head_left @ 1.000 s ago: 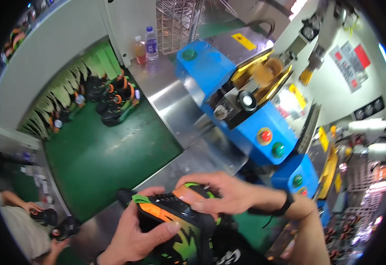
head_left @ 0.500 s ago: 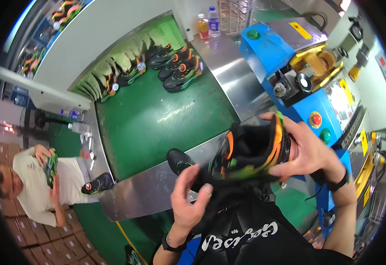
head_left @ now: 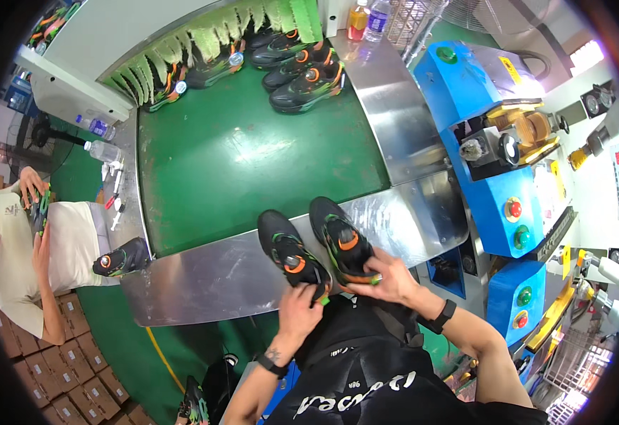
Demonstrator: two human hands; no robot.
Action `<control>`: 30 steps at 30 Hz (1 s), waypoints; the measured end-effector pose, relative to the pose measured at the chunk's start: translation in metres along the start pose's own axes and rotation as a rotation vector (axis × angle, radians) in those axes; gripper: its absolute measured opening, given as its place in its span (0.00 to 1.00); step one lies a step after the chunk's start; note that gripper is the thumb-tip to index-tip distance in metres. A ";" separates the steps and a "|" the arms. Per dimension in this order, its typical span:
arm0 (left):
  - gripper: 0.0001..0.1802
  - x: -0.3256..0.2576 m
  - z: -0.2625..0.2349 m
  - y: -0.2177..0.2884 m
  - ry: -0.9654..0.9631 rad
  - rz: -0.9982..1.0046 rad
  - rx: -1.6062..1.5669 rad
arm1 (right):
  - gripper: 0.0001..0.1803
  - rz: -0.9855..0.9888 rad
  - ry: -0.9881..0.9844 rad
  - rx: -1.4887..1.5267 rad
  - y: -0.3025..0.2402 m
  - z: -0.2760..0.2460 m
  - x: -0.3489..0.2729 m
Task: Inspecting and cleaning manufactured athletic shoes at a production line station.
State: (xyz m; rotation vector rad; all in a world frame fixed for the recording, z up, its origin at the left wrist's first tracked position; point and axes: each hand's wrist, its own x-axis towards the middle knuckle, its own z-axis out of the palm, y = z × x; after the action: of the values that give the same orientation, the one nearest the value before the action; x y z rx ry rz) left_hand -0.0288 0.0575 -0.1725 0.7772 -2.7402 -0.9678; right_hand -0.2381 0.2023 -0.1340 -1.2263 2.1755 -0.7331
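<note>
Two black sneakers with orange and green trim rest side by side on the steel ledge in front of me, toes pointing away. My left hand (head_left: 299, 310) grips the heel of the left sneaker (head_left: 285, 244), its fingers closed around the collar and green pull tab. The right sneaker (head_left: 341, 237) has my right hand (head_left: 389, 278) at its heel, thumb and fingers pinching the collar beside another green tab. Both soles are hidden from above.
Several similar sneakers (head_left: 308, 86) stand on the green conveyor belt (head_left: 253, 177) by a fringed green curtain (head_left: 217, 35). A blue machine (head_left: 497, 205) with buttons is at right. At left, a co-worker (head_left: 47, 248) holds a sneaker near a lone black shoe (head_left: 121, 258).
The sneaker my right hand held up has come down onto the ledge beside the other one. My left hand, open before, now grips the left sneaker's heel. The view has shifted.
</note>
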 end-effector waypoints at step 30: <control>0.18 -0.048 -0.077 0.060 0.423 -0.008 -0.278 | 0.30 -0.457 -0.070 -0.236 -0.091 -0.025 0.057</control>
State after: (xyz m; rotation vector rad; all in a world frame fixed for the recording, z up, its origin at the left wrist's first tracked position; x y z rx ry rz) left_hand 0.0085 0.0796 -0.0730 0.8307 -2.1912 -1.0193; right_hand -0.2273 0.1171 -0.0646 -1.8783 1.9845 -0.6045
